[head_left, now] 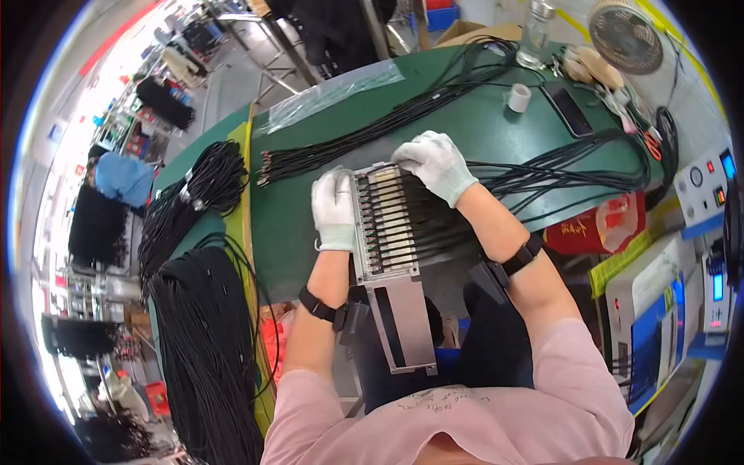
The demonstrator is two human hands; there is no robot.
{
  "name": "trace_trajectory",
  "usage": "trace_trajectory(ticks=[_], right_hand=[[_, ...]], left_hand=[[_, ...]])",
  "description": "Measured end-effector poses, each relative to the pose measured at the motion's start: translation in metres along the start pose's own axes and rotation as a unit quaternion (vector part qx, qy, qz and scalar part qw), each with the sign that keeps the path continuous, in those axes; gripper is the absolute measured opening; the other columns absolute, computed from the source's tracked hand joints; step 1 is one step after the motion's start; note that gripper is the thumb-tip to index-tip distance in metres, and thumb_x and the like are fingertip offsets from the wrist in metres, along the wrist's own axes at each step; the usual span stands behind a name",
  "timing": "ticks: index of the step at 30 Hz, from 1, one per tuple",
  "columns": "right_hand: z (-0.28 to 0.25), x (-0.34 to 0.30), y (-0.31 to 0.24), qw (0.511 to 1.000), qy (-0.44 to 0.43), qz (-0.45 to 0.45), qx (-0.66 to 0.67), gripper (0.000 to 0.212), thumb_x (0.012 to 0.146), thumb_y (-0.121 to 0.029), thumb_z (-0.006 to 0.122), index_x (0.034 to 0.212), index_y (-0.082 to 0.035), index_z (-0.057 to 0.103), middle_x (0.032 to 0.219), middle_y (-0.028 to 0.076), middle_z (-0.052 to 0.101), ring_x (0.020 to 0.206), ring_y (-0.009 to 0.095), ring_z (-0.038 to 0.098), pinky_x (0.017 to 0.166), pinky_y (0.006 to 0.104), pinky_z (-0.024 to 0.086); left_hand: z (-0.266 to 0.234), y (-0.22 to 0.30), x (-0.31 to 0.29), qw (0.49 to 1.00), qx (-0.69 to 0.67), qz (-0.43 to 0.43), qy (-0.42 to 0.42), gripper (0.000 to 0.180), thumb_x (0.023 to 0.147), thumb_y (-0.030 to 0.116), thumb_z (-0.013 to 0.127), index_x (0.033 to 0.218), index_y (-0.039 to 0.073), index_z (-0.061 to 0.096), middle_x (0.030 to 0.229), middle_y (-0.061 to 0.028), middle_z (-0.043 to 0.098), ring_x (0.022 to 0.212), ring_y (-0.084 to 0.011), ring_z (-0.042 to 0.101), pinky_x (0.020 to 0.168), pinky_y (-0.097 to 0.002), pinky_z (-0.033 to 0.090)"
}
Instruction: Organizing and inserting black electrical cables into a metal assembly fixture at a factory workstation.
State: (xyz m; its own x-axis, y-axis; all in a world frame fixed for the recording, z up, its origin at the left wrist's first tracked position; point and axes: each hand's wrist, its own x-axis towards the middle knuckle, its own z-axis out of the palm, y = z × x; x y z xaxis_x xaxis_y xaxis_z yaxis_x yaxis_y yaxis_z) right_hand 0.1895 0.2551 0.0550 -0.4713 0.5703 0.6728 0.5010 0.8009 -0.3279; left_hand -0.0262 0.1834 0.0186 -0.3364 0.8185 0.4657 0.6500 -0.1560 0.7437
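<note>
A silver metal fixture (403, 310) lies over the near edge of the green table, its lower part sticking out above my lap. Black cables with metal connector ends (380, 221) sit side by side in its slots and run off to the right. My left hand (333, 205), in a white glove, is closed against the fixture's left edge, fingers bent. At the far right corner of the fixture, my right hand (438, 167), also gloved, has thumb and fingers pinched together by the farthest slot. What lies between its fingertips is hidden.
Loose black cables (372, 128) lie across the green table (287, 225), with bundles (194, 325) at the left past a yellow strip. Toward the back right are a tape roll (519, 98), phone (567, 110), glass bottle (535, 39) and fan (625, 35). Machines (647, 310) stand right.
</note>
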Motion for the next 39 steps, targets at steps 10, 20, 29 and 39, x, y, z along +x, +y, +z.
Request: trace_trajectory(ticks=[10,20,29,39], right_hand=[[0.048,0.005,-0.022,0.993,-0.084,0.017,-0.084,0.009,0.077,-0.017,0.067,0.086,-0.020,0.069,0.075,0.000,0.063,0.082,0.023,0.059,0.076,0.0367,0.045],[0.051,0.006,-0.022,0.984,-0.115,0.040,-0.129,0.015,0.079,-0.016,0.064,0.091,-0.024,0.070,0.078,-0.001,0.064,0.085,0.023,0.059,0.077,0.0373,0.044],[0.035,0.007,-0.060,0.972,-0.099,-0.022,-0.212,0.030,0.078,-0.013,0.060,0.102,-0.027,0.071,0.119,0.010,0.060,0.114,0.032,0.052,0.097,0.0427,0.042],[-0.043,-0.041,-0.088,0.993,-0.108,-0.031,-0.032,0.041,0.072,-0.005,0.061,0.111,-0.017,0.065,0.131,0.018,0.051,0.123,0.041,0.045,0.103,0.0523,0.036]], left_hand=[[-0.025,-0.007,-0.008,0.999,0.042,-0.030,0.008,0.023,0.096,0.018,0.054,0.111,0.006,0.066,0.103,-0.0116,0.064,0.100,-0.0241,0.061,0.091,-0.0316,0.045],[-0.021,-0.009,-0.005,0.999,0.031,-0.038,0.008,0.023,0.096,0.017,0.053,0.110,0.005,0.067,0.102,-0.0110,0.065,0.099,-0.0232,0.062,0.090,-0.0308,0.046],[-0.026,-0.014,-0.002,0.999,0.031,0.009,-0.037,0.026,0.093,0.024,0.056,0.110,0.010,0.069,0.119,-0.0148,0.062,0.109,-0.0305,0.057,0.103,-0.0418,0.037],[-0.022,-0.007,-0.011,0.950,0.271,0.127,-0.091,0.030,0.086,0.042,0.060,0.107,0.025,0.073,0.138,-0.0180,0.050,0.126,-0.0390,0.044,0.109,-0.0488,0.029]])
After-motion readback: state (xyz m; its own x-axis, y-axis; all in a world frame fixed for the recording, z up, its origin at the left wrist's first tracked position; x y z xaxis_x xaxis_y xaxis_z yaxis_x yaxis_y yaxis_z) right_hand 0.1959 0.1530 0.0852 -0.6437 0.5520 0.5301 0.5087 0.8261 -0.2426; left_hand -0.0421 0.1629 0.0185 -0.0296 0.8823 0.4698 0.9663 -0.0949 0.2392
